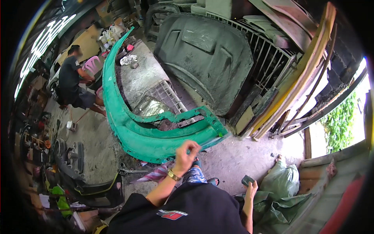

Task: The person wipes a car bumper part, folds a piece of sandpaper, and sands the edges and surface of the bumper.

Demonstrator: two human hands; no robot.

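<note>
"Where was the green panel?"

"The green panel (144, 144) lay before the person, its tapering horn running up past the left edge of the grey slab (142, 70), its broad body across the slab's near end. What carried it, I couldn't make out."

"And the hands?"

"The left hand (187, 154) was half curled in front of the panel's near edge, toward its right end. Nothing showed in it, but I couldn't tell whether the fingertips met, or whether they touched the panel. The right hand (252, 189), well off to the right, had its fingers closed on one end of a dark block (246, 179)."

"How did you rate the panel for handling?"

"Awkward rather than heavy, I guessed: a thin moulded shell, stiff across the body, probably springy along the horn. The narrow flange with cut-outs looked the most fragile."

"Where would you have gripped it?"

"With two spread holds on the broad body, one at the root of the horn, clear of its thin tip. The smooth green face might have proved slippery."

"And the block?"

"Small, presumably light; one hand was plenty."
</note>
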